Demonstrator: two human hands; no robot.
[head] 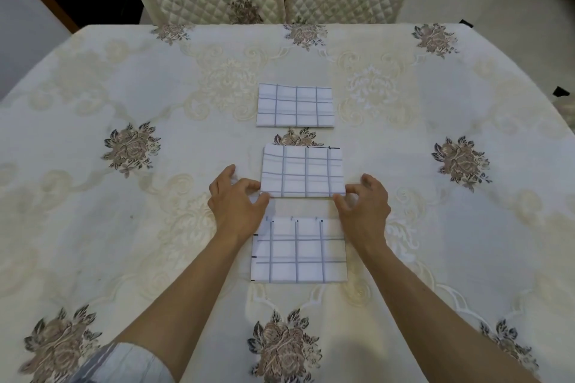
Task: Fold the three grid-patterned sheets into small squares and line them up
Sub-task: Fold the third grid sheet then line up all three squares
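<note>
Evenly and softly lit from above, bright without harsh glare. Only faint, diffuse shadows under the forearms and along the near edges of the folded sheets [301, 172] on the table [93, 165]. Slight bluish cast on the pale cloth. Strong wide-angle bending toward the frame edges, curving the table's far border. Motion blur at the lower left sleeve [124, 364]; a dark, underexposed corner at upper left. Mildly soft overall, with compression smearing in fine detail.

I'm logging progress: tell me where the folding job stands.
Done: all three sheets look folded, far sheet and near sheet lying flat. In hand: left hand and right hand pinch the middle sheet at its near corners. Left: squaring it into line.
</note>
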